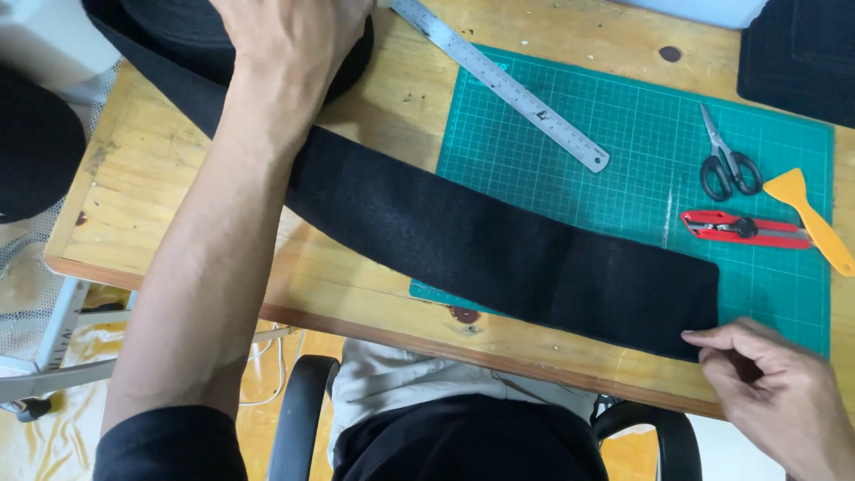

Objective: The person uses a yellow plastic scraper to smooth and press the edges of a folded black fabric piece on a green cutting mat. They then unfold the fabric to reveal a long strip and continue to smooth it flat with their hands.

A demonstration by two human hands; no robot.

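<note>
I see my left hand (pixel 289 36) pressed flat, fingers spread, on the black fabric roll (pixel 187 27) at the far left, gripping nothing. The unrolled black strip (pixel 499 245) runs rightward across the wooden table (pixel 134 187) onto the green cutting mat (pixel 623 151). My right hand (pixel 779 392) pinches its near-right corner. It looks soft, light and floppy; I judge its edges the best hold.

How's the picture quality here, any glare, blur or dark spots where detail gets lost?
Head view: even, soft light with faint shadows; sharp overall, the grid on the green cutting mat reads clearly. Mild shine on the steel ruler. The black fabric strip is so dark its texture barely shows. The left hand is cut by the top edge; the right hand looks slightly soft at the corner.
</note>
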